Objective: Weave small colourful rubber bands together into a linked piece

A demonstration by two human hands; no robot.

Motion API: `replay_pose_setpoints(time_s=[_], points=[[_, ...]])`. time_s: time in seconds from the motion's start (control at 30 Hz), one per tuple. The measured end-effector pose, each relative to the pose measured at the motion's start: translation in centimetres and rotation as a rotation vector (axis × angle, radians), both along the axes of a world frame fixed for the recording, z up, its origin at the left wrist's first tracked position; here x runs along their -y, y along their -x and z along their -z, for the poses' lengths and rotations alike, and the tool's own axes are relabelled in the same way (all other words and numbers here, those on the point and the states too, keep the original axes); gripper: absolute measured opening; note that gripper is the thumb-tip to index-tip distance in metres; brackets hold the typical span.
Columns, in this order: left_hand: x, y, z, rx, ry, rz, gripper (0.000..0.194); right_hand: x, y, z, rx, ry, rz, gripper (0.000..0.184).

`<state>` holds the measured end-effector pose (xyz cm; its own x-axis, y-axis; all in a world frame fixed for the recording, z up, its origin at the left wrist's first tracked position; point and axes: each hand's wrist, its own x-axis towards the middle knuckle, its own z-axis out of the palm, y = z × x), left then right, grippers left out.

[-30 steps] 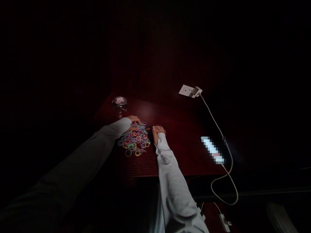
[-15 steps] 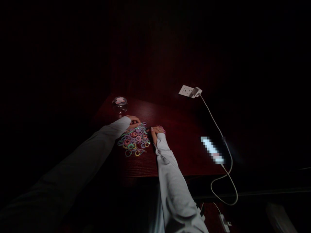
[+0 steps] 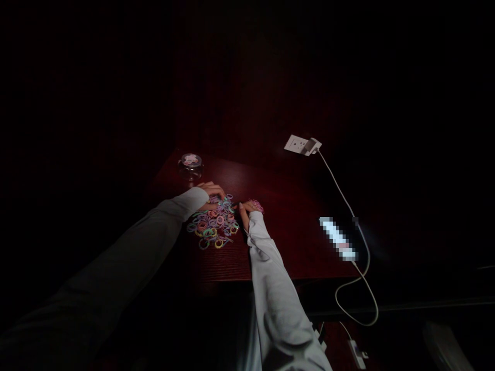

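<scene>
A heap of small multicoloured hair ties (image 3: 218, 221) lies on the dark red table. Over its far left edge is my left hand (image 3: 212, 194), fingers bent down and thumb apart from them, touching the ties; nothing is visibly gripped. My right hand (image 3: 248, 209) rests at the heap's right side, with thumb and a finger apart; its other fingers are partly hidden. Just beyond it sits a small group of pink hair ties (image 3: 258, 205), partly covered by that hand. Behind my left hand stands a clear jar (image 3: 190, 167) with a pink-patterned lid.
On the table's right lies a lit phone (image 3: 337, 239), blurred out, with a white cable (image 3: 335, 180) running to a charger (image 3: 312, 146) in the wall socket (image 3: 296, 144). A white power strip (image 3: 356, 354) is below the table's front edge (image 3: 232, 281). Surroundings are very dark.
My left hand's fingers have lifted and spread a little over the ties, with the thumb drawn back toward me. My right hand has stayed in place.
</scene>
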<state>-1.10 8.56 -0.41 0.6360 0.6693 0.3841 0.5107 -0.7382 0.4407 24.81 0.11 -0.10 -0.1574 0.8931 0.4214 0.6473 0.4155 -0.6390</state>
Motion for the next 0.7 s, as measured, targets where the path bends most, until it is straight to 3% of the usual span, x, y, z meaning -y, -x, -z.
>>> replay_pose_setpoints(time_s=[0.4,0.57,0.7], points=[[-1.9,-0.2,1.9,0.029,0.017,0.053,0.023,0.1,0.0,-0.1,0.007,0.021,-0.029,0.056],[-2.7,-0.9,2.9,0.132,0.078,0.010,0.029,0.0,0.0,-0.2,0.031,0.027,-0.039,0.057],[-2.5,-0.9,2.5,0.126,0.134,-0.065,0.028,0.0,0.1,-0.2,0.071,0.017,0.010,0.059]])
